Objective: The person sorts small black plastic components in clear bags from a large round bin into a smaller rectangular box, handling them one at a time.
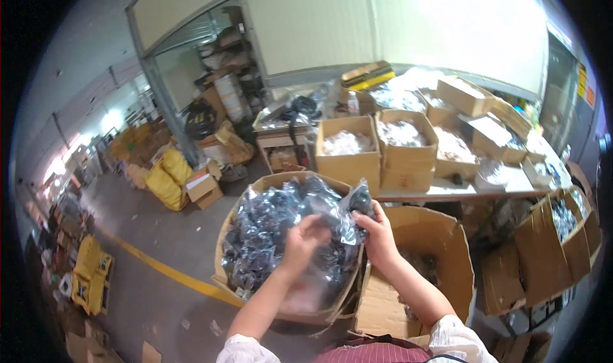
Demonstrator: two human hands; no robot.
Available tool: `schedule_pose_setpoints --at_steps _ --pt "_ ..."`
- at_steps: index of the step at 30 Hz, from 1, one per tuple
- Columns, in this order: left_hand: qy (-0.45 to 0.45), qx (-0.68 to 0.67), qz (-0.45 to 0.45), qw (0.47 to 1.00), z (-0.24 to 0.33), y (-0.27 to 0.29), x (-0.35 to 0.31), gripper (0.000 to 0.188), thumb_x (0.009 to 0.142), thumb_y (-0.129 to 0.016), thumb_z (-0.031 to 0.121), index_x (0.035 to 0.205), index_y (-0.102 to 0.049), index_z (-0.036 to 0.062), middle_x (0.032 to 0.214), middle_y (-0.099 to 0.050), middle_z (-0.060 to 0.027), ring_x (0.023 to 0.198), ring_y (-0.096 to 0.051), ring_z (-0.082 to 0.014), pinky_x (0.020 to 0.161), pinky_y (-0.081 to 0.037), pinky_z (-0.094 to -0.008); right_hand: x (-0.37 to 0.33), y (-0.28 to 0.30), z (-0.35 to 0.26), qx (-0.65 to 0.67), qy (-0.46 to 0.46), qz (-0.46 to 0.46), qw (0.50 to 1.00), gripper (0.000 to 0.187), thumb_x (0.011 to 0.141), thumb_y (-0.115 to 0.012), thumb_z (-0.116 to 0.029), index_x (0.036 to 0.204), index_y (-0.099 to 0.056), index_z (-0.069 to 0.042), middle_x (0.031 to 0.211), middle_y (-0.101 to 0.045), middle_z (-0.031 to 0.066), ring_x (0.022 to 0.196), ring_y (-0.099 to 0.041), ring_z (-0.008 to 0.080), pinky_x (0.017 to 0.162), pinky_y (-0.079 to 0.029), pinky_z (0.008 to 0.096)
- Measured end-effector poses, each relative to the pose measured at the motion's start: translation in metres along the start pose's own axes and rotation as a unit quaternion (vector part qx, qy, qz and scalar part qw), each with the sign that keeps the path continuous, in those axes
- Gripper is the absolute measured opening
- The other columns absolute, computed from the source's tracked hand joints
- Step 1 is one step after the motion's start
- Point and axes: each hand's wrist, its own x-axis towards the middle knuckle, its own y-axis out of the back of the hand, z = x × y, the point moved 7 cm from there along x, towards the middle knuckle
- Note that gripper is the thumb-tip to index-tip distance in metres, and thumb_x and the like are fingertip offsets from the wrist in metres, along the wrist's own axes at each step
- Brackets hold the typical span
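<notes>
Grey floor (140,219); clear bag (356,203) pinched in right grip (380,234), projecting leftward; left grip (304,240) blurred, unclear.

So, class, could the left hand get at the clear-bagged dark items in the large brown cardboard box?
Probably yes: the left hand is just above the clear-bagged dark items, and the large brown cardboard box is open-topped.

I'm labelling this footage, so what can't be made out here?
Head view:
Left hand: motion blur hides whether it holds anything.
Clear plastic bag in the right hand: glare and creases obscure what's inside.
Open carton: right forearm hides part of its contents.
Right sleeve: cut off by the lower edge.
</notes>
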Motion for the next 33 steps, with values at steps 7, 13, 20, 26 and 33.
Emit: schedule_pose_setpoints --at_steps 7,13,20,26,33 --pt "0.003 -0.015 0.039 0.999 -0.004 0.03 0.008 0.046 0.092 -0.072 0.014 0.134 -0.056 0.0026 0.121 -0.063 -0.0052 0.103 -0.064 -0.0128 0.088 -0.053 -0.0277 0.037 -0.034 0.055 0.02 -0.059 0.0 0.998 0.036 0.09 -0.072 -0.009 0.123 -0.057 -0.01 0.108 -0.068 0.0064 0.091 -0.07 0.0193 0.074 -0.059 0.0349" --pt "-0.145 0.214 0.04 0.965 0.028 0.021 0.006 0.057 0.083 -0.071 0.003 0.138 -0.059 0.0077 0.136 -0.052 -0.0092 0.12 -0.057 -0.0188 0.1 -0.05 -0.0336 0.057 -0.035 0.058 0.013 -0.049 0.027 0.998 0.046 0.09 -0.076 -0.021 0.128 -0.053 -0.007 0.108 -0.065 0.0067 0.095 -0.065 0.0189 0.081 -0.055 0.0341" --pt "-0.308 0.509 -0.018 0.803 0.04 -0.015 -0.003 0.052 0.07 -0.075 0.003 0.12 -0.069 0.0157 0.135 -0.052 -0.0123 0.123 -0.049 -0.0337 0.1 -0.048 -0.042 0.064 -0.016 0.061 -0.003 0.0 0.047 0.999 0.051 0.088 -0.077 -0.022 0.13 -0.052 -0.007 0.113 -0.064 0.007 0.103 -0.062 0.0188 0.087 -0.051 0.0344" --pt "-0.156 0.148 0.134 0.967 0.039 0.031 0.006 0.039 0.086 -0.079 0.012 0.12 -0.063 0.0033 0.111 -0.068 -0.0069 0.102 -0.065 -0.0203 0.095 -0.049 -0.0345 0.063 -0.004 0.065 0.026 0.009 0.05 0.998 0.045 0.09 -0.075 -0.019 0.129 -0.054 -0.011 0.111 -0.065 0.0029 0.097 -0.064 0.0161 0.078 -0.055 0.034" --pt "-0.104 -0.128 0.235 0.958 0.024 0.076 0.013 0.04 0.092 -0.075 0.014 0.128 -0.06 0.0021 0.108 -0.068 -0.0037 0.095 -0.064 -0.0128 0.088 -0.05 -0.0267 0.054 -0.014 0.064 -0.023 0.002 0.02 1.0 0.037 0.09 -0.075 -0.018 0.122 -0.058 -0.012 0.106 -0.065 0.001 0.094 -0.064 0.0141 0.071 -0.056 0.0327"
